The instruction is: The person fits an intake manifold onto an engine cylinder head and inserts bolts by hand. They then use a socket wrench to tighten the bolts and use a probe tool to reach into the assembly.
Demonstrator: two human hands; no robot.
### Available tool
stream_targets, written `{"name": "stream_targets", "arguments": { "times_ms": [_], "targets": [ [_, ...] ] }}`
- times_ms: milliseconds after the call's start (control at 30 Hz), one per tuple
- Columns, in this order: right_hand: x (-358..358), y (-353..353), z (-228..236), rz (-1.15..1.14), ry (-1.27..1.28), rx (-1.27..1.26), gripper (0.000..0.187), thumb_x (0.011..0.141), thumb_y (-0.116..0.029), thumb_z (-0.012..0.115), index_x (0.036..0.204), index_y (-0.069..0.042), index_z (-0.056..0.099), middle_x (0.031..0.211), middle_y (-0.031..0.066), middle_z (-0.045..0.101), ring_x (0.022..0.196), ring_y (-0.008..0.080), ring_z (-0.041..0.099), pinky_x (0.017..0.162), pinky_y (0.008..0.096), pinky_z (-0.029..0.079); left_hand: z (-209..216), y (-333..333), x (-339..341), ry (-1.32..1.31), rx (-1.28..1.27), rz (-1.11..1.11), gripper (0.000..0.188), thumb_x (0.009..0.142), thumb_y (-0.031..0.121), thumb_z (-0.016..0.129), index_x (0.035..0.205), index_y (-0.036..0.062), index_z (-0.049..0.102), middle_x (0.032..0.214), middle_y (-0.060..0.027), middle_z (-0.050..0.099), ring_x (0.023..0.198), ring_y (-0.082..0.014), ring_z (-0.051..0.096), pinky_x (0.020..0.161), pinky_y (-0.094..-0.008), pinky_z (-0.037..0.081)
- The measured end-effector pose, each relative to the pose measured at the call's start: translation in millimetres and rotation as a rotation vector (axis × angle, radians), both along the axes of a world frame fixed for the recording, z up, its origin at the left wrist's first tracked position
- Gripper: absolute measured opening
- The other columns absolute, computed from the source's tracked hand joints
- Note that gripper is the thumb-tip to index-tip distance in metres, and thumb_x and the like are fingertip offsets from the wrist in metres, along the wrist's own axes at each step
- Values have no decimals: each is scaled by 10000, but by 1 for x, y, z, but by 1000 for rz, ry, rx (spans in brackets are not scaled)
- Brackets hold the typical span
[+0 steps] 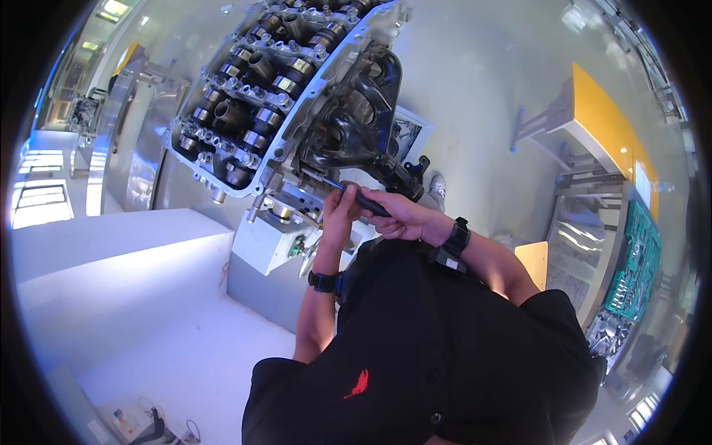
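Note:
My right hand (pixel 406 216) is closed around the dark handle of a screwdriver (pixel 373 205). My left hand (pixel 342 208) pinches the same tool farther forward, where the handle meets the shaft. The thin shaft points up and left at the near end of an engine (pixel 252 81), below a black exhaust manifold (pixel 337 141). What the tip touches is too small to make out. The engine's top is uncovered, with camshafts and several round tubes showing. Each of my wrists wears a dark band.
A white block-shaped surface (pixel 126 245) stands to the left. On the right are a yellow-topped table (pixel 604 119) and a green tool case (pixel 636 259) with sockets. A wooden stool seat (pixel 532 263) is beside me. A shoe (pixel 437 189) shows beyond the manifold.

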State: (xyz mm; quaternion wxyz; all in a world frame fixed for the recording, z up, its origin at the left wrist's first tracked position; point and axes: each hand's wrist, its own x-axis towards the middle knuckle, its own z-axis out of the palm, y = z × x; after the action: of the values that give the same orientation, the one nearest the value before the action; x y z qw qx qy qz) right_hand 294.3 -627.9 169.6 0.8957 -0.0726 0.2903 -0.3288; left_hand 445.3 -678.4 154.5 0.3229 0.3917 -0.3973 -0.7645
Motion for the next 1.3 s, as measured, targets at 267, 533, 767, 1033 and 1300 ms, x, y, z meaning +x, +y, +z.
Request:
{"name": "stream_targets", "arguments": {
  "times_ms": [267, 533, 767, 1033, 1300],
  "targets": [
    [7, 2, -6, -8, -92, 11, 436, 924, -511, 339, 758, -117, 425, 440, -77, 264, 309, 14, 201, 285, 168, 141, 4, -3, 9, 11, 58, -33, 253, 899, 301, 543, 850, 54, 527, 517, 92, 312, 418, 0, 252, 381, -176, 182],
    [0, 2, -1, -2, -7, -31, 454, 930, -512, 323, 771, -109, 461, 446, -73, 295, 319, 22, 229, 302, 181, 143, 19, -4, 7, -45, 110, -85, 225, 914, 274, 517, 833, 64, 503, 529, 94, 314, 422, -4, 245, 389, -194, 164],
    [-60, 46, 39, 49, 650, -389, 434, 946, -436, 337, 859, -59, 536, 502, -27, 430, 400, 87, 379, 397, 249, 293, 50, 6, -47, -62, -81, -441, 235, 930, 260, 485, 1007, 46, 545, 554, 92, 337, 447, -1, 271, 410, -189, 186],
    [-106, -6, 41, -217, 1439, -796, 247, 850, -247, 558, 923, -16, 507, 683, 188, 587, 642, 376, 585, 550, 422, 443, 35, -26, -121, 90, 230, -190, 276, 939, 278, 465, 1026, 30, 549, 562, 94, 313, 444, -3, 267, 407, -185, 182],
    [-118, -40, 36, -101, 1485, -867, 261, 850, -233, 564, 979, -14, 504, 706, 182, 591, 625, 352, 582, 560, 402, 447, 44, -43, -131, -9, 307, -3, 328, 949, 324, 428, 1081, 43, 533, 589, 81, 283, 459, -14, 237, 429, -185, 188]
  ]
}}
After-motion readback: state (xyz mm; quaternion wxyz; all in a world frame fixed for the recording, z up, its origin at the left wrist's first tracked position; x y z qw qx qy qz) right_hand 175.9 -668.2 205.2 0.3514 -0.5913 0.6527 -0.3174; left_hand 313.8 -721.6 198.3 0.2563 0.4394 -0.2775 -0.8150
